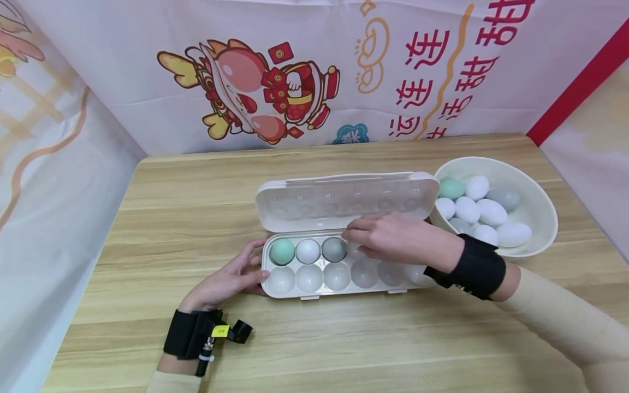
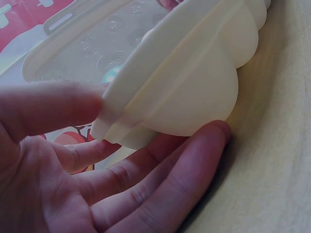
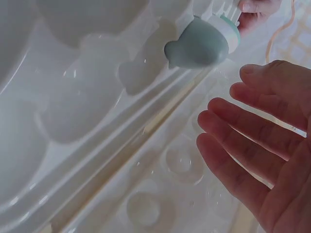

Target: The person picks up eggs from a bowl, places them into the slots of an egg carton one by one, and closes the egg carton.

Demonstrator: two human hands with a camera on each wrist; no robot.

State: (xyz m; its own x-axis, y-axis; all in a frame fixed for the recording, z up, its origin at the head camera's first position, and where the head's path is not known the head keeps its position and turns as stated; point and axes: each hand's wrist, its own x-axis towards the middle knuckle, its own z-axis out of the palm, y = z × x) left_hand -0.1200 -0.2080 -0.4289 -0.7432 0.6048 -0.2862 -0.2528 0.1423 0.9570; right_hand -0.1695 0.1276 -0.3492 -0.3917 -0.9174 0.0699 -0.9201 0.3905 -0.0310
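A white plastic egg box (image 1: pixel 321 292) lies on the table with its clear lid (image 1: pixel 304 213) raised at the back. My left hand (image 1: pixel 228 281) grips the box's left end, thumb on the rim (image 2: pixel 109 111) and fingers beneath. In the back row, from the left, sit a green egg (image 1: pixel 282 251), a white egg (image 1: pixel 308 251) and a grey egg (image 1: pixel 334 249). Just right of the grey egg, my right hand (image 1: pixel 385 234) hovers over the box and hides some pockets. Its fingers (image 3: pixel 233 141) are loosely extended in the right wrist view, with nothing held.
To the right, a cream bowl (image 1: pixel 545 218) holds several eggs, among them a green egg (image 1: pixel 451 188), a grey egg (image 1: pixel 504 199) and a white egg (image 1: pixel 514 234). The wooden table (image 1: pixel 196 202) ends at a printed cloth (image 1: pixel 123 54) behind.
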